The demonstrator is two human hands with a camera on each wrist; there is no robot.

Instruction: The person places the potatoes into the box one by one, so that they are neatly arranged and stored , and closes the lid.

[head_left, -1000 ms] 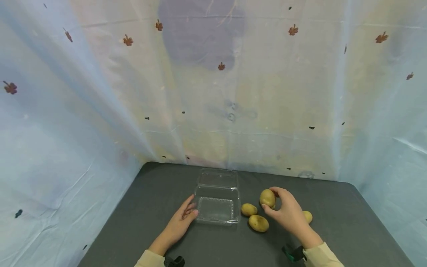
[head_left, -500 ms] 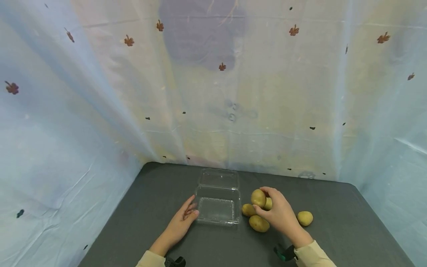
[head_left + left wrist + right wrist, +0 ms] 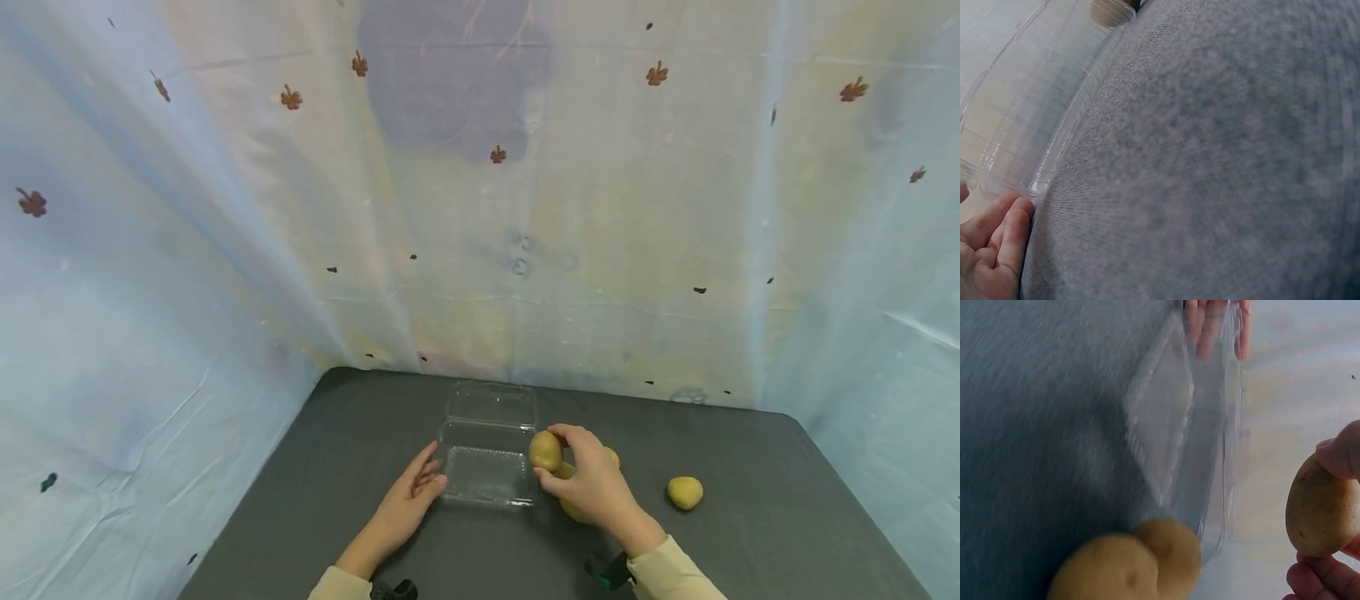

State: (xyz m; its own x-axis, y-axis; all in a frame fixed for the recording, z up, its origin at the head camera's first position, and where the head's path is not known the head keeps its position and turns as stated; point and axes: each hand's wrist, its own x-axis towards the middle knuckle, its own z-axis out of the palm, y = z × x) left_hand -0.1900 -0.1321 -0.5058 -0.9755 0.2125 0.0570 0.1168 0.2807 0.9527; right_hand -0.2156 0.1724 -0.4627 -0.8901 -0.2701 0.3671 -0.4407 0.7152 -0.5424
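Note:
A potato (image 3: 545, 452) is gripped between the thumb and fingers of my right hand (image 3: 596, 483), raised at the right edge of a clear plastic clamshell box (image 3: 487, 475). The right wrist view shows the same potato (image 3: 1319, 509) held above the table. The box stands with its lid (image 3: 492, 404) tipped back, and nothing lies inside. My left hand (image 3: 405, 504) rests against the box's left side with fingers extended; in the left wrist view its fingertips (image 3: 1019, 209) touch the box's corner.
Other potatoes lie right of the box, partly hidden under my right hand; two of them, a nearer potato (image 3: 1107, 572) and a farther potato (image 3: 1175, 556), show in the right wrist view. Another potato (image 3: 685, 492) sits farther right on the dark table (image 3: 757, 533). A patterned curtain (image 3: 600, 208) hangs behind.
My right hand has carried the potato left, from over the other potatoes to the box's right edge. The left hand and box have stayed put.

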